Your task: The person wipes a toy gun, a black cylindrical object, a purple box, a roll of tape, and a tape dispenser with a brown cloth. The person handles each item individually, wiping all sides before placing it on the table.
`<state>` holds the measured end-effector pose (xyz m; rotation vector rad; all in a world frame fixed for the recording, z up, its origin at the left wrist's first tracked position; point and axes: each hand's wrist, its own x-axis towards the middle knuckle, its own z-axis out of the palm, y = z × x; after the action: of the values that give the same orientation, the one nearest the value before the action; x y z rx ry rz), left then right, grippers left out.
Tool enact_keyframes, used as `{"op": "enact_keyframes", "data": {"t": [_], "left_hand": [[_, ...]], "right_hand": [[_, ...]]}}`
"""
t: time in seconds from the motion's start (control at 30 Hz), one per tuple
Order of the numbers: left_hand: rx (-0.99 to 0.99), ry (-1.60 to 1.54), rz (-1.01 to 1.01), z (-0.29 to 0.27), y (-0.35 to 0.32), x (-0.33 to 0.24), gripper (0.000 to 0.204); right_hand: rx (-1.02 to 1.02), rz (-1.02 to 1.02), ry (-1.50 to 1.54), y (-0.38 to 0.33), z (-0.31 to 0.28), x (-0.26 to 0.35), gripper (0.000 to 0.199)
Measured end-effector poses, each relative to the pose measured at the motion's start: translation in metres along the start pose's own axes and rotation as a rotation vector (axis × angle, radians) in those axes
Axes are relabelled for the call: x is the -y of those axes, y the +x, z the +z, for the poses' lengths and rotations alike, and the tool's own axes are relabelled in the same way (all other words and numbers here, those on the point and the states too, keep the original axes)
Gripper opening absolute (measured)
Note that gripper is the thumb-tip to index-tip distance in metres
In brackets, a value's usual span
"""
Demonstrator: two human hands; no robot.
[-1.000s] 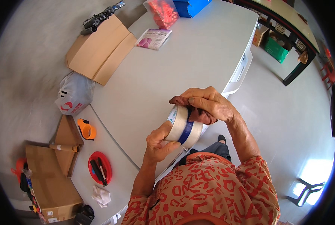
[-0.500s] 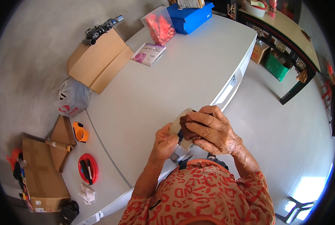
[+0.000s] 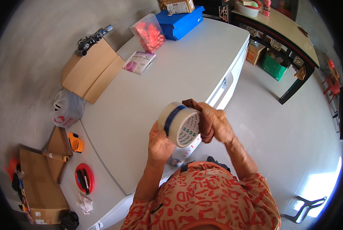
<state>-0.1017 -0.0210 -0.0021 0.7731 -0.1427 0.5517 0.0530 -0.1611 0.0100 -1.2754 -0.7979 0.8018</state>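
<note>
A wide roll of clear packing tape [image 3: 162, 117] with a dark blue stripe is tilted in front of me, its printed inner core facing right. My left hand [image 3: 160, 143] grips the roll from its lower left side, fingers partly hidden behind it. A brown cloth [image 3: 206, 124] is bunched in my right hand [image 3: 221, 125], whose fingers are closed around it. The cloth sits against the right edge of the roll; whether it presses on the core cannot be made out. Both hands are above the near edge of the grey-white surface [image 3: 140, 111].
At the far side stand a blue box [image 3: 181, 25], a clear bin of red packets [image 3: 150, 34], a printed packet [image 3: 139, 62] and an opened cardboard box [image 3: 89, 73]. On the left are an orange tape dispenser [image 3: 76, 142] and a red dish [image 3: 79, 188] with black-handled tools.
The roll has turned so its open core shows. My right hand and the cloth have shifted from its face to its right edge. The view has shifted slightly.
</note>
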Motion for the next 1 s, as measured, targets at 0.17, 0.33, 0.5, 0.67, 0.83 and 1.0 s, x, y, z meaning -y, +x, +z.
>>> {"op": "enact_keyframes", "data": {"t": [0.17,0.33,0.5,0.67,0.83,1.0], "left_hand": [[-0.25,0.041,0.014,-0.002,0.005,-0.005,0.031],[-0.052,0.122,-0.01,-0.015,-0.011,-0.016,0.039],[-0.003,0.104,-0.06,-0.023,-0.02,-0.032,0.041],[-0.116,0.147,-0.012,-0.029,-0.018,-0.039,0.036],[-0.148,0.196,0.035,-0.034,-0.013,-0.043,0.033],[-0.149,0.165,-0.059,-0.039,-0.011,-0.053,0.035]], "right_hand": [[-0.255,-0.275,-0.144,-0.017,0.053,-0.03,0.044],[-0.228,-0.012,0.121,-0.01,0.056,-0.038,0.041],[-0.111,-0.39,-0.04,0.016,0.055,-0.027,0.042],[-0.038,-0.026,0.1,0.014,0.076,-0.025,0.037],[0.002,0.216,0.206,0.0,0.098,-0.018,0.045],[-0.007,-0.156,-0.194,-0.019,0.111,-0.023,0.03]]}}
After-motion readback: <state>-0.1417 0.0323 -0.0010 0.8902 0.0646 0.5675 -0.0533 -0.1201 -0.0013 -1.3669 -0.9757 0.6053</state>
